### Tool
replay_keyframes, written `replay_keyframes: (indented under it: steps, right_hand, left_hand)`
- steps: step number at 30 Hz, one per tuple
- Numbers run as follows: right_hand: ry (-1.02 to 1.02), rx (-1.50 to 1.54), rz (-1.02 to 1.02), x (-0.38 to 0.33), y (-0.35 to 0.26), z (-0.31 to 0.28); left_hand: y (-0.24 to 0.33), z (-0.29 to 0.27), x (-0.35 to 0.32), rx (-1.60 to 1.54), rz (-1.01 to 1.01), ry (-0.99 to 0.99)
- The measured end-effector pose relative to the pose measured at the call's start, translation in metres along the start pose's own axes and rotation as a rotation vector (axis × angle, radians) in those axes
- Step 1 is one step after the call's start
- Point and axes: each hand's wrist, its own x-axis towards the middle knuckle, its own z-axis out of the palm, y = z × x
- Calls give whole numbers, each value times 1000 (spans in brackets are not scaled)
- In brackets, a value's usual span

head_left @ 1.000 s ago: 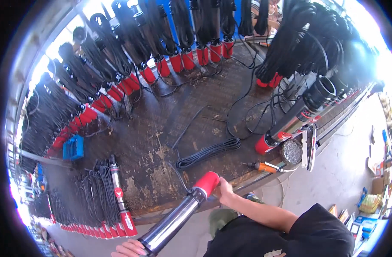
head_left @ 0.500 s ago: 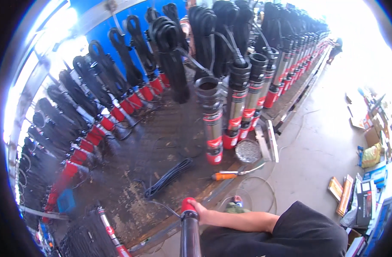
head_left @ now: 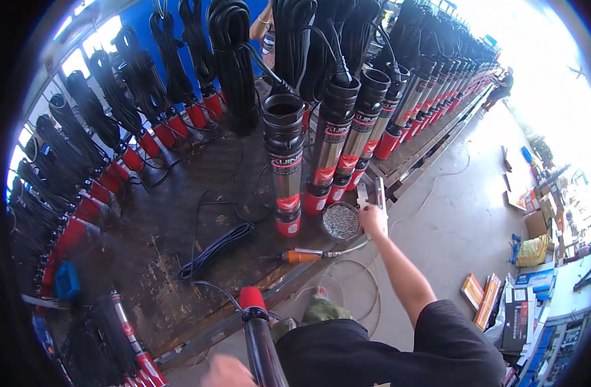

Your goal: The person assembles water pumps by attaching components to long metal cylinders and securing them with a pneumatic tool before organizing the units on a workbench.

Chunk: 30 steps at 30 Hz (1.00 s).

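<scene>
My left hand [head_left: 226,373] at the bottom edge grips a long steel pump [head_left: 262,342] with a red cap [head_left: 251,298] that points up toward the platform. My right hand [head_left: 371,219] is stretched out to the platform's edge and closes on a flat metal tool [head_left: 380,193]. That tool lies beside a round dish of small screws [head_left: 340,222]. An orange-handled screwdriver [head_left: 300,256] lies left of the hand. Upright steel pumps with red bases [head_left: 286,168] stand just behind the dish.
Rows of pumps with black cable coils [head_left: 231,58] ring the rusty metal platform [head_left: 160,226]. A loose black cable [head_left: 215,250] lies on the platform. Boxes and packages [head_left: 502,303] sit on the concrete floor at right. A person [head_left: 502,84] stands far off at the upper right.
My right hand has let go of the pump's red cap and reached right to the metal tool by the screw dish. The view has swung further right along the platform.
</scene>
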Motion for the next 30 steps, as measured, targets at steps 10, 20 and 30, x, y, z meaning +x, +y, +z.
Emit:
replay_keyframes:
  steps: [10, 20, 30]
  right_hand:
    - [-75, -168, 36, 39, 9, -3]
    - [338, 485, -415, -132, -29, -61]
    - [-251, 630, -898, -261, -194, -13]
  left_hand:
    - [-154, -23, -64, 160, -950, -74]
    - [-158, -23, -59, 212, -821, -18]
    - [-180, -38, -50, -233, -1266, -75]
